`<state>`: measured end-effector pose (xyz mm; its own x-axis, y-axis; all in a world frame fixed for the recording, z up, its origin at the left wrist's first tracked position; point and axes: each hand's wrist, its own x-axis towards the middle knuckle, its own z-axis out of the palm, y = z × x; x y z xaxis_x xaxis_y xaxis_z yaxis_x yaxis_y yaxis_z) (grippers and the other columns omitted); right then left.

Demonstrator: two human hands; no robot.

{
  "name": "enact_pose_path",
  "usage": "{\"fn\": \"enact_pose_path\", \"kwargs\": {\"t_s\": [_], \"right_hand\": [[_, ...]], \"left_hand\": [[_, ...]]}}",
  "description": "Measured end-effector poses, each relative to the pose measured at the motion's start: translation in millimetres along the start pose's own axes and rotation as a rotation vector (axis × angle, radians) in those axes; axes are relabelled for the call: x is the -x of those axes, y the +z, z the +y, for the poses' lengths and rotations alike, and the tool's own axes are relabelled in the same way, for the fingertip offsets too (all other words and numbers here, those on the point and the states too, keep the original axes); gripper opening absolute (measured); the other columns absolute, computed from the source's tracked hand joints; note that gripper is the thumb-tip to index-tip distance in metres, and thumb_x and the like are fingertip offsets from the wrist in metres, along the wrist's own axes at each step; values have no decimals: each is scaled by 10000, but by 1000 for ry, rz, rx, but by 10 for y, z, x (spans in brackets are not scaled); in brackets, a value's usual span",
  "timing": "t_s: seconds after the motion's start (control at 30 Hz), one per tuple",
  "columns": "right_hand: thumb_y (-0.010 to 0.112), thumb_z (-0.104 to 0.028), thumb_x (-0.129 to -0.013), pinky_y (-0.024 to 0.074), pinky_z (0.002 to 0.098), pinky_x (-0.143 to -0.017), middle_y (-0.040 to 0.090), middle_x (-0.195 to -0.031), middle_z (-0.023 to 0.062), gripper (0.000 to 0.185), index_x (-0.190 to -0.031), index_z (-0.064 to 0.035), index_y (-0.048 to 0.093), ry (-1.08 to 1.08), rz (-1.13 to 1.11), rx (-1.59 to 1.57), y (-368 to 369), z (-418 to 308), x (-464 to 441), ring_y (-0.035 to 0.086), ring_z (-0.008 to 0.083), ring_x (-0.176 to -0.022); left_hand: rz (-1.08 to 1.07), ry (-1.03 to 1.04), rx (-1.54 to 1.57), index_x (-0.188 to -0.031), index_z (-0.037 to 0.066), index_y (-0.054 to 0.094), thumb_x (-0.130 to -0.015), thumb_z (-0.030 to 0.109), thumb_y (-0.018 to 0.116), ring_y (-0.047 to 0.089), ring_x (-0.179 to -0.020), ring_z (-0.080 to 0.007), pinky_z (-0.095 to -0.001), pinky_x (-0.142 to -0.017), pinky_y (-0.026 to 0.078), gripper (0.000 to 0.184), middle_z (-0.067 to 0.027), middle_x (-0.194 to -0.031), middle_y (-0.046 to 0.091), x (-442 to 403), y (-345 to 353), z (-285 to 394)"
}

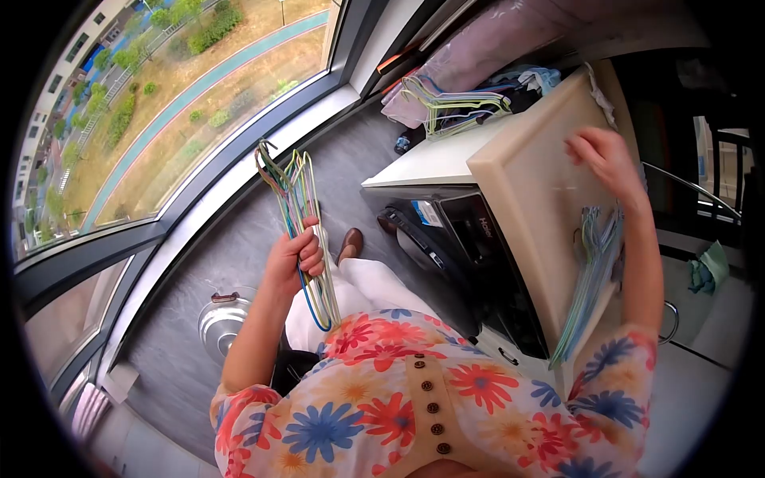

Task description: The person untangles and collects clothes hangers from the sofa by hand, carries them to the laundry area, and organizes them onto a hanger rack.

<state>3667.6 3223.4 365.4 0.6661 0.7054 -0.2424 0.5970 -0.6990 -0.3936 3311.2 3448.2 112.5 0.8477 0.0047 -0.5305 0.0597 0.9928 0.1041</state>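
- Left hand (296,259) grasps a bundle of hangers (299,187) above the floor (351,151); a loosened grip could let some slip out.
- Right hand (602,155) is above the counter (522,171), fingers curled; I cannot tell whether they pinch anything.
- More hangers lie on the counter by its edge; a sleeve (613,382) brushing them might knock some off.
- Crossed hooks could snag.

The left hand (296,255) is clenched, forearm angled forward; the right hand (602,159) reaches farther out, fingers curled.
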Motion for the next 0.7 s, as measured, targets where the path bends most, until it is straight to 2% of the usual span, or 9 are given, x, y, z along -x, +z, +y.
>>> {"fn": "enact_pose_path", "kwargs": {"t_s": [0.07, 0.1, 0.13, 0.2, 0.27, 0.37, 0.47, 0.57, 0.7], "right_hand": [[506, -159, -808, 427, 271, -540, 565, -600, 87, 208, -759, 27, 583, -59, -235, 3, 376, -190, -728, 542, 151, -544], [521, -169, -799, 428, 271, -563, 579, -646, 92, 199, -804, 17, 589, -213, -304, 255, 572, -95, -1100, 534, 144, -580], [511, -136, -720, 447, 345, -576, 594, -652, 142, 179, -769, 1, 615, -137, -372, 233, 773, -172, -1323, 575, 251, -571], [512, -135, -704, 457, 359, -570, 604, -663, 145, 177, -739, -3, 625, -321, -563, 465, 1240, 288, -1889, 589, 251, -571], [543, -145, -669, 466, 350, -556, 619, -656, 117, 160, -686, -19, 641, -98, -791, 707, 1470, 271, -2132, 593, 233, -569], [586, -136, -636, 473, 345, -539, 635, -659, 74, 125, -680, -45, 660, -140, -990, 1017, 1790, 683, -2437, 601, 217, -579], [605, -113, -621, 481, 331, -556, 640, -647, 40, 94, -672, -66, 669, -120, -1086, 1024, 2094, 1120, -2453, 606, 204, -591], [633, -113, -627, 490, 339, -601, 649, -712, 58, 118, -723, -57, 671, -70, -1110, 1000, 2068, 930, -2301, 618, 210, -672], [601, -109, -612, 481, 361, -642, 635, -789, 123, 156, -742, -47, 661, -103, -909, 1027, 2064, 978, -2324, 608, 263, -752]], "left_hand": [[22, -10, 0, -1049, 103, 468, -898, 130, 423, 318, -383, -89, -249, -378, 307, 161, 14, -522, 328, -46, -28, 67], [36, -9, 7, -1051, 102, 467, -898, 127, 420, 317, -382, -89, -250, -378, 307, 162, 14, -522, 328, -50, -35, 98], [48, -5, 12, -1054, 102, 466, -898, 124, 417, 316, -381, -90, -251, -378, 307, 164, 13, -522, 327, -57, -50, 140], [54, -19, 36, -1070, 97, 461, -898, 126, 417, 313, -380, -90, -253, -381, 306, 180, 14, -521, 324, -65, -97, 234], [83, -2, 33, -1089, 72, 465, -906, 129, 399, 320, -391, -94, -254, -379, 305, 204, 8, -523, 318, -57, -114, 325], [64, 27, 45, -1081, 79, 473, -907, 133, 393, 310, -388, -91, -250, -375, 295, 199, 12, -523, 311, -81, -156, 443], [77, 50, 63, -1081, 82, 458, -902, 132, 405, 309, -389, -88, -248, -380, 292, 193, 14, -525, 305, -104, -175, 539], [88, 64, 72, -1084, 81, 447, -898, 126, 411, 308, -390, -87, -247, -384, 291, 194, 15, -529, 305, -115, -176, 588], [97, 55, 85, -1083, 81, 445, -897, 122, 410, 304, -389, -86, -245, -384, 287, 194, 16, -534, 306, -165, -158, 649]]}}
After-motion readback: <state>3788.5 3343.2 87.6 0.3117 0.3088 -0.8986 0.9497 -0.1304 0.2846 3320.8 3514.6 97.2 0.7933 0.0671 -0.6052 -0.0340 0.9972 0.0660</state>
